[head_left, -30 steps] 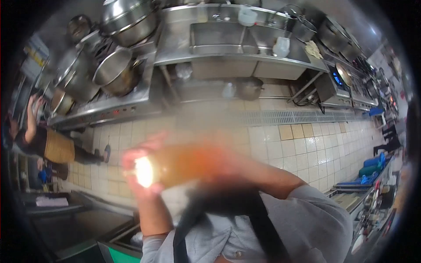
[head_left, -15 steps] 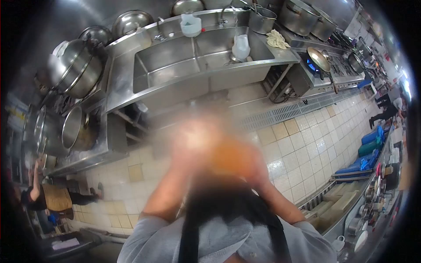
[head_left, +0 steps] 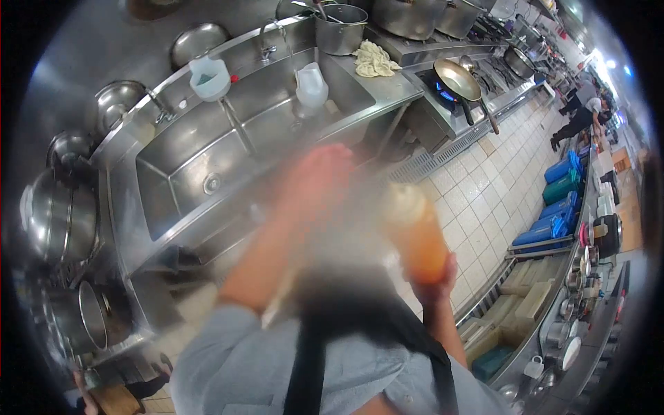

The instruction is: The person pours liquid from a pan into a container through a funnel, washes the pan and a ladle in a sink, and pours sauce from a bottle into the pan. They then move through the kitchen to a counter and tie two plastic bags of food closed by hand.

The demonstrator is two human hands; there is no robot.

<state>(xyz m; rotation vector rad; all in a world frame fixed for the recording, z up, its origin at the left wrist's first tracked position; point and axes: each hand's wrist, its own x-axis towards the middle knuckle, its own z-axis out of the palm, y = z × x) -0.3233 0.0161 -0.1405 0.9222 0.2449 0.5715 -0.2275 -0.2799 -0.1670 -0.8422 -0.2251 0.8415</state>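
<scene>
Right hand [head_left: 438, 285] is gripping the tilted orange bottle [head_left: 423, 247] near its lower end. Left hand [head_left: 321, 169] is hovering apart, near the sink [head_left: 197, 153]; blur is hiding its finger spread and any hold, so only the right is visibly bearing the bottle. Cloth [head_left: 374, 60] is lying on the bench [head_left: 395, 86]. Pan [head_left: 457, 78] is sitting above a blue flame [head_left: 446, 95]. A person [head_left: 588, 117] is standing far right.

No lettering, label, brand, number or sign can be read. The clear-and-orange container [head_left: 418, 238] is blurred, and the distant shelves and counters at the right are too small to make out any writing.
</scene>
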